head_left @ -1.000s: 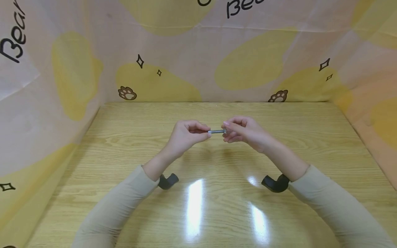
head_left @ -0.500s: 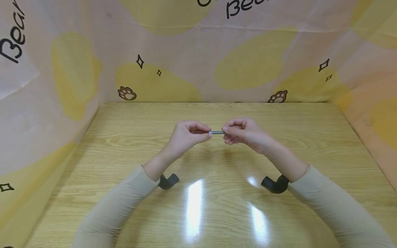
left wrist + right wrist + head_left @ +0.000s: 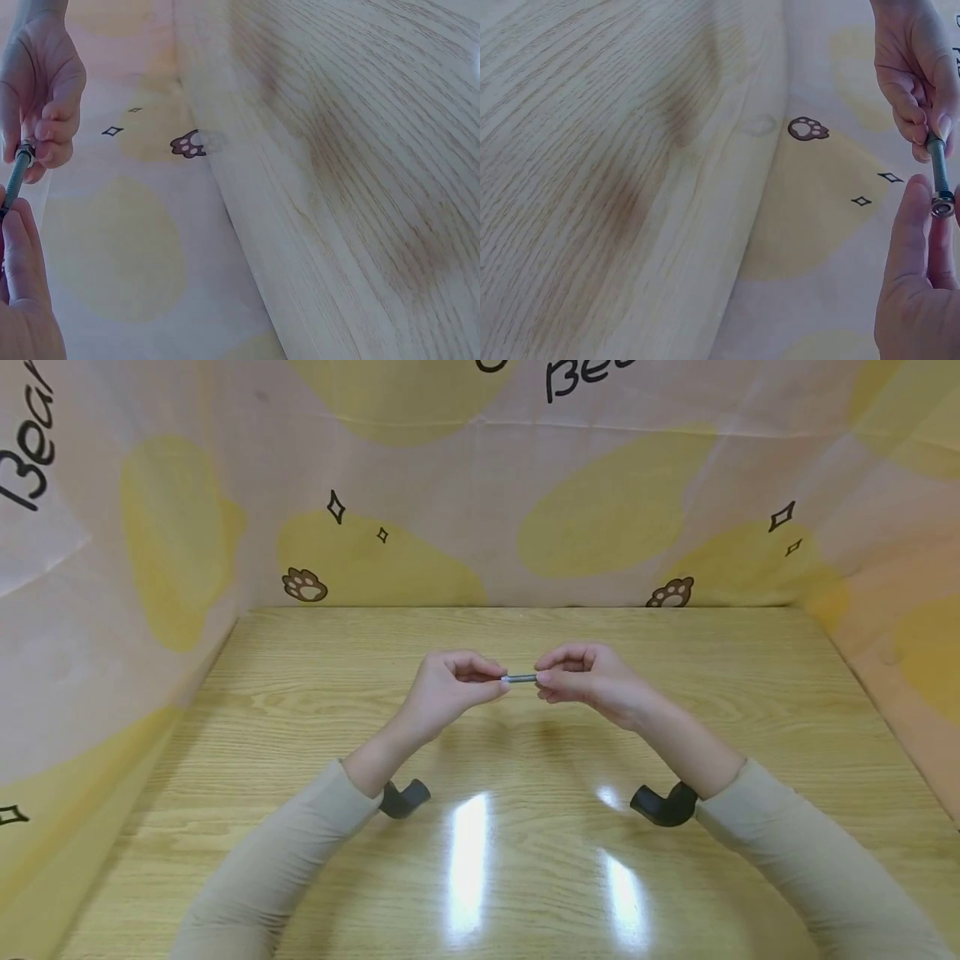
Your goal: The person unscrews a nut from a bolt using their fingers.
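A grey metal bolt (image 3: pixel 520 678) is held level above the table, between both hands. My left hand (image 3: pixel 453 689) pinches its left end between thumb and fingers. At the other end of the bolt sits a shiny nut (image 3: pixel 26 152), which my right hand (image 3: pixel 596 681) holds with thumb and fingertips. In the right wrist view the nut (image 3: pixel 943 204) shows as a bright ring around the end of the bolt, with the right fingers (image 3: pixel 906 232) beside it. The left fingertips hide the bolt's far end.
Beneath the hands lies a wood-grain table (image 3: pixel 540 777) with bright light reflections. A patterned cloth (image 3: pixel 487 510) rises along its back and both sides. Black curved pieces (image 3: pixel 663 806) stick out at both wrists by the sleeves.
The right thumb and fingers have closed over the nut, covering it in the head view. The left hand keeps its pinch on the bolt, almost unmoved.
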### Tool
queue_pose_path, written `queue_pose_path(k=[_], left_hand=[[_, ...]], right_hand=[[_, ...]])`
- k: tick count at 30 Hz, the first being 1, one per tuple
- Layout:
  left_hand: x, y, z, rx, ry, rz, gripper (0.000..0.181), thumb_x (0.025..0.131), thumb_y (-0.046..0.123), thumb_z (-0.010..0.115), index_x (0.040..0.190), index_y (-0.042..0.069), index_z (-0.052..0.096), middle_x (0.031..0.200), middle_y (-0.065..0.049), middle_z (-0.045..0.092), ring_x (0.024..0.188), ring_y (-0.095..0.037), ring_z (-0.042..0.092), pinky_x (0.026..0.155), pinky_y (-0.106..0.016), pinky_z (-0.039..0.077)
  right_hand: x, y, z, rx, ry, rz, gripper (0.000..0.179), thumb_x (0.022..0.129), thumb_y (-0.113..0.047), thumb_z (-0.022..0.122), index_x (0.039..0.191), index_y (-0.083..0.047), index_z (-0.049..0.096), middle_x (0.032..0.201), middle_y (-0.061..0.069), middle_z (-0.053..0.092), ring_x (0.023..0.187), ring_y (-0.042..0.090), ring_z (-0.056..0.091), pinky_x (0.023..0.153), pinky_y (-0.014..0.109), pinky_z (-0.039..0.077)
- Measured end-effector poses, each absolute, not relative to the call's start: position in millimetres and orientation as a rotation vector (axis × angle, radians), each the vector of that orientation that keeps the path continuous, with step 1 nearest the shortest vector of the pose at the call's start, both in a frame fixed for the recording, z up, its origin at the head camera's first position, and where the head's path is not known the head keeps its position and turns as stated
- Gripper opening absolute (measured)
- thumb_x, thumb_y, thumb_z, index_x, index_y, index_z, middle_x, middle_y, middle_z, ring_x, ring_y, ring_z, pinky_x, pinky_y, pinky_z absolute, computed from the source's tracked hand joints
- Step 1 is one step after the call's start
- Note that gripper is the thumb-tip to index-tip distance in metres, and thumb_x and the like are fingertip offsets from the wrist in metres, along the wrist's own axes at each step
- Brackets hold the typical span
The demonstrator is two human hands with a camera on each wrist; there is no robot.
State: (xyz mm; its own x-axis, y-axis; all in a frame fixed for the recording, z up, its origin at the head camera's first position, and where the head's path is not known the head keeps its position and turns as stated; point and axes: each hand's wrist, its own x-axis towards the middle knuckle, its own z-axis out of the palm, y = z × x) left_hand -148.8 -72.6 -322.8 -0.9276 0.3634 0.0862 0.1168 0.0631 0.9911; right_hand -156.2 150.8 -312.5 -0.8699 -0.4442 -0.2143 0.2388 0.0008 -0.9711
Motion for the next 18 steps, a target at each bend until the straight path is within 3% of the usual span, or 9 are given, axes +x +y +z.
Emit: queue_pose_path(k=[4, 8, 11, 15, 18], left_hand=[[-148.7, -72.7, -322.5, 0.470, 2.150, 1.964, 0.014, 0.079, 0.000, 0.071, 0.092, -0.005, 0.068, 0.092, -0.012, 0.068, 0.080, -0.021, 0.066, 0.076, -0.032, 0.055], [-147.5, -71.9, -324.1, 0.458, 2.146, 1.958, 0.015, 0.079, 0.002, 0.072, 0.093, -0.004, 0.069, 0.093, -0.011, 0.068, 0.081, -0.021, 0.066, 0.076, -0.032, 0.055], [-147.1, -71.4, -325.5, 0.466, 2.138, 1.959, 0.015, 0.080, 0.002, 0.072, 0.093, -0.004, 0.069, 0.094, -0.012, 0.068, 0.081, -0.021, 0.067, 0.077, -0.032, 0.055], [-147.0, -71.5, -325.3, 0.465, 2.126, 1.970, 0.015, 0.080, 0.001, 0.071, 0.093, -0.005, 0.068, 0.094, -0.012, 0.068, 0.081, -0.020, 0.067, 0.077, -0.032, 0.055], [-147.3, -71.3, -323.1, 0.470, 2.124, 1.980, 0.015, 0.080, 0.000, 0.071, 0.093, -0.005, 0.068, 0.094, -0.012, 0.068, 0.081, -0.021, 0.067, 0.077, -0.033, 0.055]], right_hand=[[-156.5, 150.3, -310.6, -0.200, 1.786, -1.914, 0.016, 0.091, -0.002, 0.056, 0.107, 0.000, 0.057, 0.088, 0.008, 0.064, 0.079, 0.017, 0.066, 0.078, 0.031, 0.055], [-155.3, 149.0, -311.2, -0.166, 1.800, -1.877, 0.023, 0.095, -0.012, 0.053, 0.108, 0.007, 0.055, 0.081, 0.007, 0.064, 0.070, 0.015, 0.064, 0.069, 0.026, 0.056], [-154.3, 149.2, -311.8, -0.155, 1.815, -1.866, 0.020, 0.093, -0.008, 0.056, 0.105, 0.008, 0.056, 0.075, 0.005, 0.064, 0.066, 0.014, 0.063, 0.066, 0.025, 0.056], [-154.5, 150.9, -311.4, -0.188, 1.825, -1.864, 0.020, 0.089, -0.001, 0.059, 0.108, 0.004, 0.054, 0.081, 0.004, 0.066, 0.075, 0.015, 0.065, 0.075, 0.031, 0.055], [-156.3, 151.4, -310.2, -0.204, 1.838, -1.846, 0.024, 0.090, -0.004, 0.058, 0.112, 0.002, 0.052, 0.087, 0.005, 0.065, 0.080, 0.017, 0.065, 0.080, 0.035, 0.054]])
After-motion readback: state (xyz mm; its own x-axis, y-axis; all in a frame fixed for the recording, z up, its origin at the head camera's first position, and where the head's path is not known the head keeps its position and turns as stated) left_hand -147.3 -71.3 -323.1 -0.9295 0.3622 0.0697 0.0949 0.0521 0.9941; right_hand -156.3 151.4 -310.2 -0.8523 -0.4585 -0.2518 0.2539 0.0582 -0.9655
